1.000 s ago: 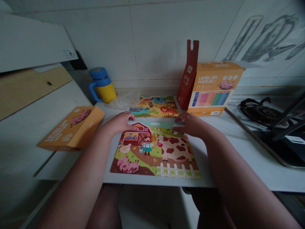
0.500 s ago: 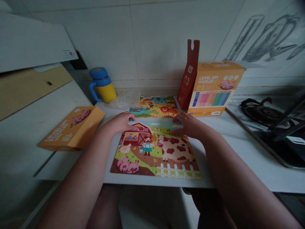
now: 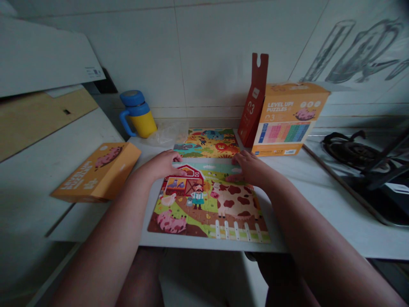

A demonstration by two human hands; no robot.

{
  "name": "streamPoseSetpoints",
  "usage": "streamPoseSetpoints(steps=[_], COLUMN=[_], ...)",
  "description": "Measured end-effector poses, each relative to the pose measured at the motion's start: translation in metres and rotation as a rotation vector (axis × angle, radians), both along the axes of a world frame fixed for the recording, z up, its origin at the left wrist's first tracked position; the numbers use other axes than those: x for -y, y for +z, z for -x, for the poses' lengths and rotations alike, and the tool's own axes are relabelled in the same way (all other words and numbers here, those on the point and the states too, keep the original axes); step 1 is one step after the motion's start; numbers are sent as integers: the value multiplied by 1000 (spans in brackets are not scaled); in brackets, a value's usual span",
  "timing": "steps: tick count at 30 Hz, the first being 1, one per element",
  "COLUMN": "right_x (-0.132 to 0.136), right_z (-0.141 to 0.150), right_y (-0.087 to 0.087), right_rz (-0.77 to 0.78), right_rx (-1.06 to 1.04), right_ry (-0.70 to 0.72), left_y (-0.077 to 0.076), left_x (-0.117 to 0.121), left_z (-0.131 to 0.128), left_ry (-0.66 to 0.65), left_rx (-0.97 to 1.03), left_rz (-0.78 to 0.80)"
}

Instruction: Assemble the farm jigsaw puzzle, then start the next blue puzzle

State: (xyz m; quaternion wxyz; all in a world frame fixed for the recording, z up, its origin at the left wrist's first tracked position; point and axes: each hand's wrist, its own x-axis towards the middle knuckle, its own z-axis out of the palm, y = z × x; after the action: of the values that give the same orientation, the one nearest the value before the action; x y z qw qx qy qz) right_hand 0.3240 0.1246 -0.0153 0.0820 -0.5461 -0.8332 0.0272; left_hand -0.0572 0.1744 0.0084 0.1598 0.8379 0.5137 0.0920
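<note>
A farm jigsaw puzzle (image 3: 207, 204) with a red barn, a farmer, a cow and pigs lies assembled on the white counter (image 3: 319, 213). My left hand (image 3: 161, 164) rests on its top left corner, fingers curled down onto the pieces by the barn roof. My right hand (image 3: 251, 168) presses flat on the top right corner, fingers stretched out toward the left. Neither hand holds a loose piece that I can see. A second, safari-coloured puzzle (image 3: 207, 143) lies just behind the farm one.
An orange puzzle box (image 3: 284, 119) with a raised red flap (image 3: 255, 100) stands at the back right. An orange box lid (image 3: 96, 170) lies left. A blue and yellow mug (image 3: 137, 113) and a clear plastic bag (image 3: 168, 132) sit by the wall. A gas hob (image 3: 361, 157) is on the right.
My right hand has slid slightly back and left along the puzzle's top edge. The left hand has stayed put.
</note>
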Motion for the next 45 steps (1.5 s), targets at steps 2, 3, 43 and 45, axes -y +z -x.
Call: streamPoseSetpoints(steps=[2,3,43,45], right_x=[3,5,-7,-6], right_z=[1,1,17,17], right_y=[3,4,22,23], right_rz=[5,12,90,89], right_rx=[2,3,-73,-67], right_ry=[17,28,-47,-37], left_y=[0,1,-7,-7], left_x=[0,0,-5,-4], left_z=[0,0,-4,-5], left_ry=[4,4,66,66], left_rx=[7,13,163,162], left_rz=[1,0,53,53])
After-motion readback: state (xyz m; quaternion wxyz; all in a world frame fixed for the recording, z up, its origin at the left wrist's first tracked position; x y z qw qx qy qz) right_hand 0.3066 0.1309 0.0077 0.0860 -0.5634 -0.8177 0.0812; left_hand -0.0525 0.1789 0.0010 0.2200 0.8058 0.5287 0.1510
